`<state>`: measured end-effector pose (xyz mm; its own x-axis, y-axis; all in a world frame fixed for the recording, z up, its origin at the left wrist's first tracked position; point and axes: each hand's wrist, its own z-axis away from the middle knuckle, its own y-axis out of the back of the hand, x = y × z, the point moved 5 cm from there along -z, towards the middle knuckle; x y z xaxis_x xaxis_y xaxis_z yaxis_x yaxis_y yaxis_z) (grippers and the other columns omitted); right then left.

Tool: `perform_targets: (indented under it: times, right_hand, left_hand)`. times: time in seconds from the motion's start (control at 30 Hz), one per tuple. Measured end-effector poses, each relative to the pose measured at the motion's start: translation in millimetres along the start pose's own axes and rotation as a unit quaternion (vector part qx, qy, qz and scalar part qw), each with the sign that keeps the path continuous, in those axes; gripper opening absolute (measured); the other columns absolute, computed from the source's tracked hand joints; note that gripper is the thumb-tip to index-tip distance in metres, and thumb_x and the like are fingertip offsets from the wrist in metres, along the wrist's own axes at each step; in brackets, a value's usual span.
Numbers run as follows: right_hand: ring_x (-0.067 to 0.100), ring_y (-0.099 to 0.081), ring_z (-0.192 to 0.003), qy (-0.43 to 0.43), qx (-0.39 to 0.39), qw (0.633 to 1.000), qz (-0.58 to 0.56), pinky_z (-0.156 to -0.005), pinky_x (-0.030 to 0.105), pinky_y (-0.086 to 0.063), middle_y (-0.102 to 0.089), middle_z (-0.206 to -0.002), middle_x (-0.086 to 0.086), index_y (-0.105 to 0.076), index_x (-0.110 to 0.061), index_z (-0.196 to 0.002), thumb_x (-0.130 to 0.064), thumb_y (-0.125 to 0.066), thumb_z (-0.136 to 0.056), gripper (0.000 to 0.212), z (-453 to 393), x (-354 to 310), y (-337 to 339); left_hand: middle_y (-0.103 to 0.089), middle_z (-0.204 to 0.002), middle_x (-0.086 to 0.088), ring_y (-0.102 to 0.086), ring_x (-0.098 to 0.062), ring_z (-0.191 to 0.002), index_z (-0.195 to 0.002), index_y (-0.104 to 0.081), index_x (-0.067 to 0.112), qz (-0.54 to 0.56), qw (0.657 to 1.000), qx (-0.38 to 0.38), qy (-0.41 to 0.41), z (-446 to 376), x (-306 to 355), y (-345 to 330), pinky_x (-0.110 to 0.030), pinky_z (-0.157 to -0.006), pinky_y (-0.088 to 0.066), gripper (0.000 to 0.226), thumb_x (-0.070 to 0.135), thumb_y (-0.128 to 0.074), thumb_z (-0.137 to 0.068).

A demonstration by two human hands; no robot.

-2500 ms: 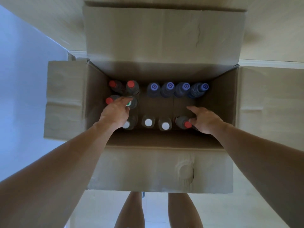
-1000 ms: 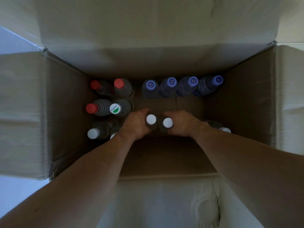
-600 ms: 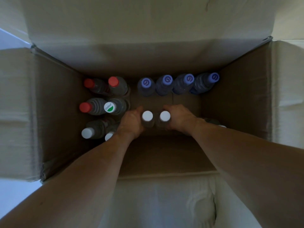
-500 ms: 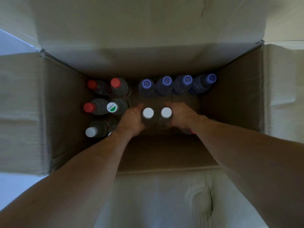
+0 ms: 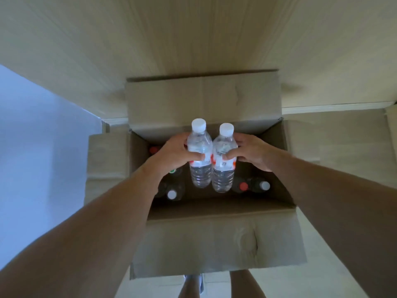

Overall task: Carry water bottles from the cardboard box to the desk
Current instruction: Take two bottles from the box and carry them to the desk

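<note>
You are holding two bottles above the open cardboard box [image 5: 214, 244], one per hand. Your left hand [image 5: 171, 154] is wrapping the left bottle [image 5: 199, 155] at its label, thumb across the front, fingers curled behind. Your right hand [image 5: 250, 152] is clamping the right bottle [image 5: 223, 160] the same way. Both bottles are upright, white caps up, and touching side by side; both are looking clear of the box rim, though their lower ends are overlapping the opening in this view.

Risks from here:
- The bottles are pressing against each other, so if one hand is moving off first, the other bottle is likely getting knocked or twisted in your grip.
- You are gripping at the label band, probably slick plastic, and a full bottle is heavy below the hand, so it could be sliding down and dropping back onto the bottles in the box [image 5: 243, 186].
- The box flaps [image 5: 202, 100] are standing open on all sides; swinging sideways too low is risking a bottle base catching a flap.
- Your legs [image 5: 191, 284] are standing just behind the near flap, so turning toward the desk is risking a kick or a trip on the box.
- The desk is not in view, so I cannot tell which way you are needing to turn.
</note>
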<state>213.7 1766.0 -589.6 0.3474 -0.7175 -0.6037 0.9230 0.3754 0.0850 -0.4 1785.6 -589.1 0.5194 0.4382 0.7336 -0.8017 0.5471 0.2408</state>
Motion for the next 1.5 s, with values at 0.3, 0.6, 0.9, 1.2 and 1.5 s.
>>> perform_targets:
  times: [0.3,0.6,0.9,1.2,1.5]
  right_hand:
    - [0.032,-0.066,-0.113,0.008,0.040,0.989,-0.144,-0.098,0.047,-0.051,-0.074,-0.112,0.011,-0.069,-0.015,-0.112,-0.019,-0.078,-0.081,0.032,102,-91,0]
    - [0.025,-0.069,-0.103,0.030,0.049,0.989,-0.139,-0.092,0.046,-0.051,-0.076,-0.104,0.000,-0.060,-0.029,-0.120,-0.067,-0.069,-0.078,0.058,189,-160,-19]
    - [0.034,-0.070,-0.106,0.049,0.042,0.975,-0.213,-0.093,0.052,-0.055,-0.072,-0.116,0.014,-0.057,-0.018,-0.129,-0.056,-0.063,-0.089,0.055,248,-182,-30]
    - [0.037,-0.063,-0.116,0.016,0.014,0.955,-0.295,-0.097,0.054,-0.049,-0.062,-0.129,0.020,-0.045,-0.012,-0.135,-0.018,-0.064,-0.090,0.049,282,-168,-22]
    - [0.033,-0.066,-0.100,0.091,0.057,0.956,-0.273,-0.104,0.057,-0.047,-0.066,-0.110,0.017,-0.049,-0.006,-0.132,-0.050,-0.085,-0.062,0.090,310,-157,-26]
  left_hand:
    - [-0.069,-0.117,-0.014,-0.067,-0.035,-0.108,-0.117,-0.062,0.018,0.237,0.970,0.047,0.037,93,100,36,-0.060,-0.087,-0.054,0.038,0.032,-0.078,-0.085]
    - [-0.075,-0.111,-0.009,-0.073,-0.029,-0.100,-0.121,-0.061,0.015,0.315,0.949,0.030,0.016,166,158,48,-0.043,-0.079,-0.058,0.036,0.043,-0.061,-0.098]
    - [-0.074,-0.109,-0.004,-0.074,-0.025,-0.096,-0.117,-0.052,0.024,0.259,0.965,0.027,0.032,202,178,44,-0.050,-0.088,-0.058,0.071,0.027,-0.096,-0.062]
    - [-0.075,-0.112,-0.007,-0.073,-0.030,-0.101,-0.126,-0.058,0.021,0.289,0.957,-0.008,0.029,224,193,57,-0.053,-0.096,-0.053,0.062,0.027,-0.088,-0.072]
    - [-0.072,-0.118,-0.015,-0.070,-0.032,-0.108,-0.134,-0.057,0.009,0.300,0.952,-0.058,0.000,245,207,49,-0.050,-0.094,-0.054,0.051,0.023,-0.073,-0.088]
